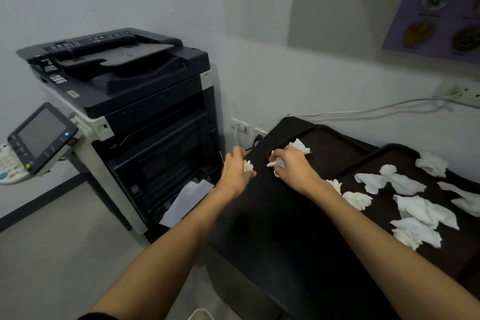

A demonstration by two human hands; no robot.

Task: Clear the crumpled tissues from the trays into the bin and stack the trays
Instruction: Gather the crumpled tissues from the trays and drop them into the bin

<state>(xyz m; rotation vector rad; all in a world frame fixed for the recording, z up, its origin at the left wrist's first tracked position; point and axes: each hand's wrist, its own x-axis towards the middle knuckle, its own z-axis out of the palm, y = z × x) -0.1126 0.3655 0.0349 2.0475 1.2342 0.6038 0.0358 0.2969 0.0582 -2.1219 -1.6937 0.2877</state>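
Left hand [235, 171] holds a tissue wad [248, 165] just left of the back tray [337, 148]. Right hand [288, 166] clutches tissues [275, 163] at that tray's near corner. Loosely gathered wads (light, springy) could slip and fall beside the tray.

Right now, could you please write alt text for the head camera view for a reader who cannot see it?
A person's right hand grips crumpled tissues on the left tray while the left hand holds a tissue wad beside it. A second tray to the right holds many loose tissues; a copier stands left of the black table.
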